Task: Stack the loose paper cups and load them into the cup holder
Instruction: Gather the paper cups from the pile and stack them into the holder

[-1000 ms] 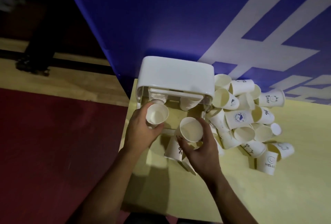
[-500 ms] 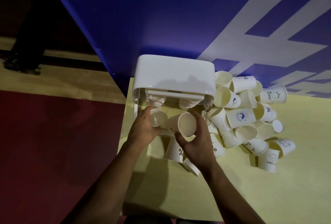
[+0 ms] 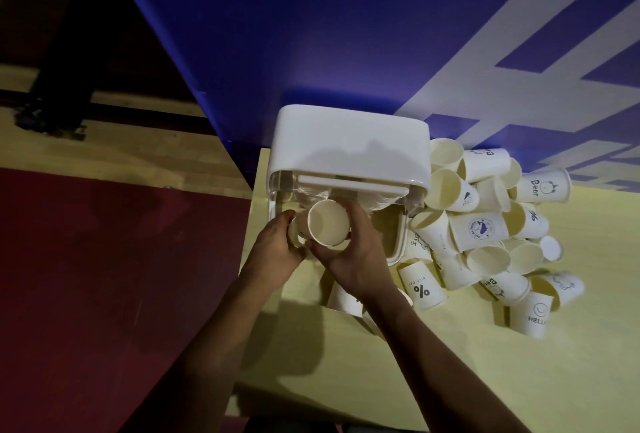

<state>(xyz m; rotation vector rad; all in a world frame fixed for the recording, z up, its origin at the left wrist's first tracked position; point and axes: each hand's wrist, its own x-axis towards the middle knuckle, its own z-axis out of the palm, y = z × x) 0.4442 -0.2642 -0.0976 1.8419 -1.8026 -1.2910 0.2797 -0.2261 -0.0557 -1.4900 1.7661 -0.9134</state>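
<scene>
One cup holder: smooth white plastic, rounded top. At its open front, my right grip holds a tapered paper cup. My left grip holds a second cup, now touching the first, earlier apart. Heaped loose cups lie to the holder's right.

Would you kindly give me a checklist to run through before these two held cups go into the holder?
1. Right hand grips the front cup: ok.
2. Left hand holds the rear cup: ok.
3. The two cups fully nested: cannot tell, the rear cup is mostly hidden.
4. Cup holder standing on the table: ok.
5. Loose cups all stacked: not ok, a pile lies beside the holder.
</scene>
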